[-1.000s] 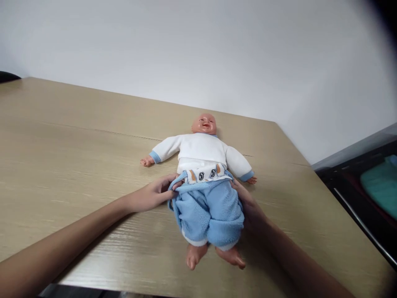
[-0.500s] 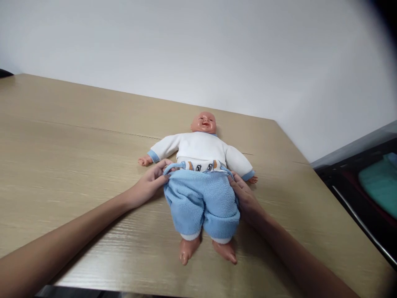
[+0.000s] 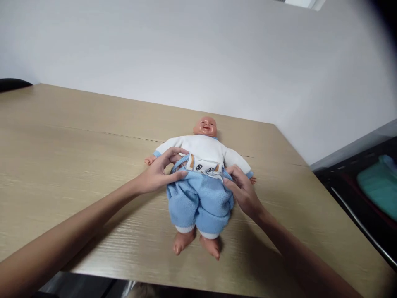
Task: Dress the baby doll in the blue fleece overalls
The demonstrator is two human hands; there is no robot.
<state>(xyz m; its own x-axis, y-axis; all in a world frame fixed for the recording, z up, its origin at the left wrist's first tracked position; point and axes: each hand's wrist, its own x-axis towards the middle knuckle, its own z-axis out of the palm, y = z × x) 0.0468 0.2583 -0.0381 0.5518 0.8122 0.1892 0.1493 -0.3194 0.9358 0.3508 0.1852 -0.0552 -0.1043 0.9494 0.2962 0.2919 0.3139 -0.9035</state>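
Left hand (image 3: 159,171) and right hand (image 3: 245,192) have moved inward, gripping blue trousers (image 3: 213,199) between them at the waist.

Plenty of room over the tabletop (image 3: 77,165) left of the doll (image 3: 204,145), a narrower lane to its right! Around the blue trousers (image 3: 214,194), though, the left hand (image 3: 161,169) and right hand (image 3: 243,188) block both sides, and beyond rises the wall (image 3: 155,49).

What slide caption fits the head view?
Left hand and right hand hold fuzzy blue trousers on a bald plastic doll lying on a wooden table.
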